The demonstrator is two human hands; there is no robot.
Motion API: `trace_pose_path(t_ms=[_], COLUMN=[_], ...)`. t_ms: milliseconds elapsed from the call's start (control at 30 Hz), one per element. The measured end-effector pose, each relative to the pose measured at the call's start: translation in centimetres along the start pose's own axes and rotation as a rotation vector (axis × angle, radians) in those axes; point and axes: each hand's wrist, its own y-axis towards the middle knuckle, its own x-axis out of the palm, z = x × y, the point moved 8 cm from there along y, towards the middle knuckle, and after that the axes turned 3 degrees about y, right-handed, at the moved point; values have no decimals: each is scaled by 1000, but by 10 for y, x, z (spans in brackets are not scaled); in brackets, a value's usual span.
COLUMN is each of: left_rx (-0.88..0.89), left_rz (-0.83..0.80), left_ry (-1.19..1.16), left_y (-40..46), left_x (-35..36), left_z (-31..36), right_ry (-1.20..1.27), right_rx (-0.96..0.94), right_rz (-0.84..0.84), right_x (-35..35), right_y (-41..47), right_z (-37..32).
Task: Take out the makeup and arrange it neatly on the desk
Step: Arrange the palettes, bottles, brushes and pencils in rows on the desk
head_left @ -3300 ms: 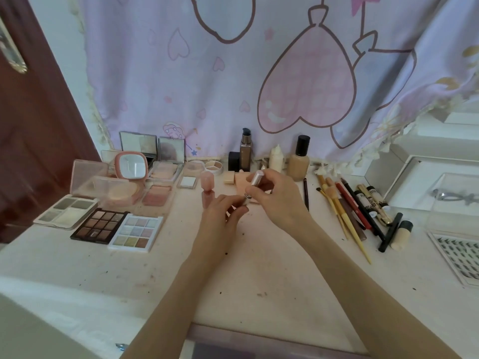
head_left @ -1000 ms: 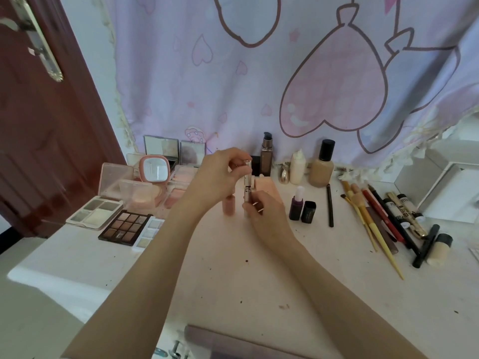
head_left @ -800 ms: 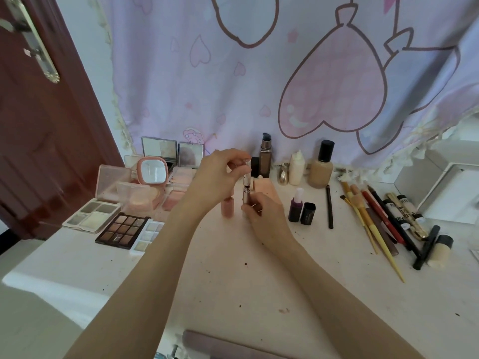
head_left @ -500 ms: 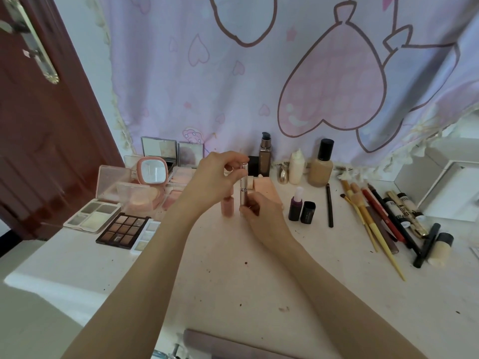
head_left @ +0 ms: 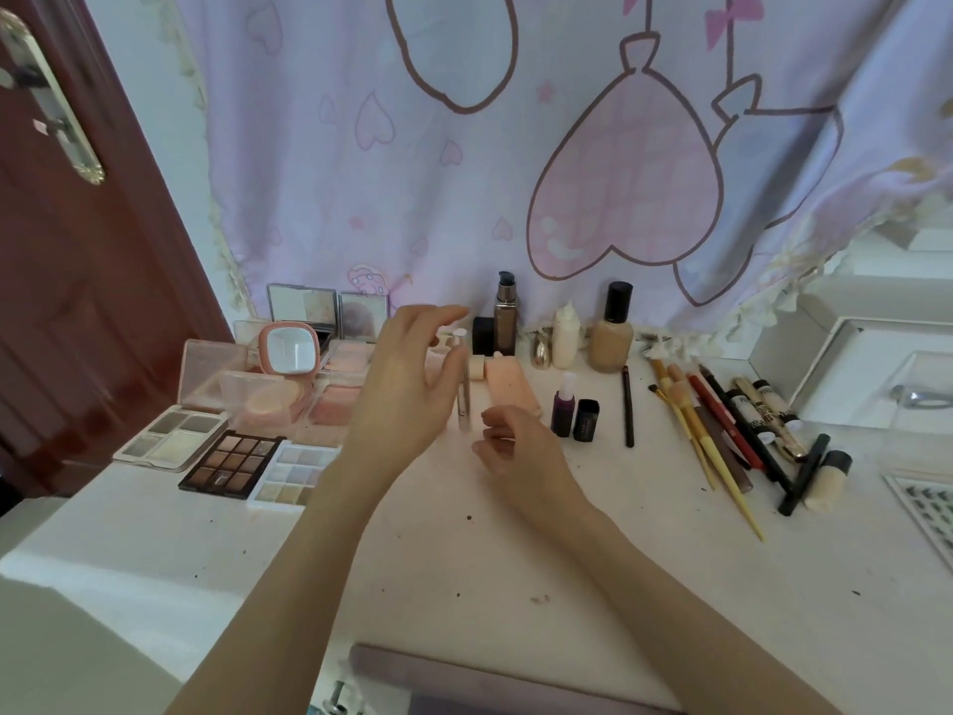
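Beside upright silver tube (head_left: 464, 399) on desk (head_left: 515, 549): left hand (head_left: 407, 389) fingers spread, right hand (head_left: 521, 446) loosely curled, both empty.

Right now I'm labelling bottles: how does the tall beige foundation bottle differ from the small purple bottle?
The foundation bottle is taller, beige and wears its black cap. The purple bottle is shorter, dark, and uncapped, a black cap standing beside it. The foundation bottle stands by the curtain, the purple one nearer. Both stand upright.
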Motion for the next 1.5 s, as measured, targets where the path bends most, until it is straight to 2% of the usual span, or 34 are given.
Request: trace_pose_path(t_ms=[100, 233, 333, 567, 767, 967, 1167, 1267, 1367, 1433, 1500], left_rx=[63, 154, 190, 285, 286, 266, 248, 240, 195, 73, -63], left_rz=[-6, -124, -259, -523, -559, -540, -517, -508, -513, -501, -420], left_ry=[18, 72, 59, 37, 133, 91, 65, 41, -35, -169, -361], left_y=[-24, -49, -59, -75, -75, -76, -76, -77, -76, -71, -65], left_x=[17, 59, 96, 182, 204, 201, 199, 195, 192, 186, 175], left_z=[18, 42, 62, 97, 90, 88, 86, 86, 85, 81, 76], right_ry=[-49, -214, -318, -556, -536, -530, -658, -644, -524, -334, -47], right_rx=[-80, -175, -169, 76, 314, 394, 533, 531, 401, 279, 259], right_rz=[11, 114, 225, 459, 581, 545, 454, 507, 625, 640, 502], right_x=[-21, -75, -127, -221, -250, -246, -252, -257, -261, -252, -227], right_y=[-24, -54, -70, -91, -104, -101, -98, -102, -105, -104, -96], right_z=[-3, -5, 2, 52, 87, 89, 93, 89, 67, 51, 46])
